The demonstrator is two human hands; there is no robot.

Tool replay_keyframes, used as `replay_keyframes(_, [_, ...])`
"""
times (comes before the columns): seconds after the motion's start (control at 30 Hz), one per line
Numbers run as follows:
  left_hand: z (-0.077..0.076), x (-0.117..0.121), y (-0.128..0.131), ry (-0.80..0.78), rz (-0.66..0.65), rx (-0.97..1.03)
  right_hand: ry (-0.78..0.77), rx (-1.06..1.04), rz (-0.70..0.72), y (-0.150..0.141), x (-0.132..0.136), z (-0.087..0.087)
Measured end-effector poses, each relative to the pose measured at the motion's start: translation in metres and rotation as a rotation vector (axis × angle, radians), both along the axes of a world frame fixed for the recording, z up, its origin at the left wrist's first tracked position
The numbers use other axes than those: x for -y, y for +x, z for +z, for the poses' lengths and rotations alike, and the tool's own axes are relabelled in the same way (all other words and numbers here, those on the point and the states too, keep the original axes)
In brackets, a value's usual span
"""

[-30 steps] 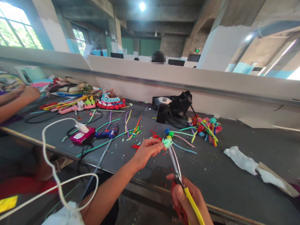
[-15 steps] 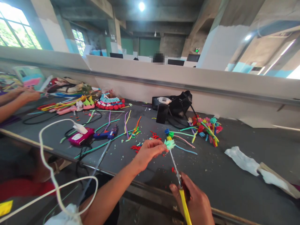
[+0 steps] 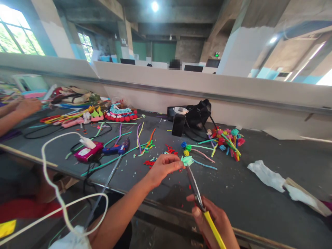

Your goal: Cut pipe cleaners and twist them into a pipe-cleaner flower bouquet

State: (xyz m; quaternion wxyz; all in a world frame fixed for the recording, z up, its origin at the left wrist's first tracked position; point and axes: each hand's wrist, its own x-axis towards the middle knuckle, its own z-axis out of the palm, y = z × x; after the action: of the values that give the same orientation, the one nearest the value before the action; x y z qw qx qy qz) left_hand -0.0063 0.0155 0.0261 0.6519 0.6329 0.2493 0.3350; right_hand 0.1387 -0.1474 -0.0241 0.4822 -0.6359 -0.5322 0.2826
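Note:
Between the thumb and fingers of my left hand [image 3: 166, 169] is a mint-green fuzzy flower [image 3: 187, 160], pinched at its left side above the table. My right hand [image 3: 214, 219] is wrapped around a pair of scissors with yellow handles [image 3: 214, 230]. Their long metal blades [image 3: 194, 186] point up and away, the tips at the flower's lower edge. Whether the tips touch it I cannot tell. Just beyond the flower lie small blue [image 3: 184, 144], green and yellow fuzzy balls and several loose pipe cleaners [image 3: 204, 165].
A bunch of colourful pipe-cleaner flowers [image 3: 229, 141] lies at the right, by a black bag [image 3: 199, 114] and phone [image 3: 178, 125]. Leftward are a glue gun [image 3: 120, 147], a magenta power box [image 3: 88, 152] and a white cable. Another person's hands [image 3: 28, 105] work at far left.
The scissors have swung in my right hand, their handles moving right and down and the blades showing broader. My left hand still holds the flower in nearly the same place.

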Motion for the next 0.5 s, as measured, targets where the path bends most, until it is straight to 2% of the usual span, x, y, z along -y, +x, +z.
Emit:
replay_keyframes(0.13, [0.006,-0.004,-0.005,0.068,-0.049,-0.054,-0.102,-0.250,0.069,-0.004,0.005,0.009])
replay_keyframes(0.3, [0.008,-0.010,-0.012,0.144,-0.152,-0.160,-0.209,-0.596,0.235,-0.004,0.013,0.012])
replay_keyframes(0.43, [0.008,-0.011,-0.015,0.186,-0.190,-0.176,-0.236,-0.655,0.238,0.000,0.020,0.007])
replay_keyframes(0.5, [0.009,-0.011,-0.016,0.203,-0.200,-0.176,-0.254,-0.687,0.289,0.004,0.021,0.005])
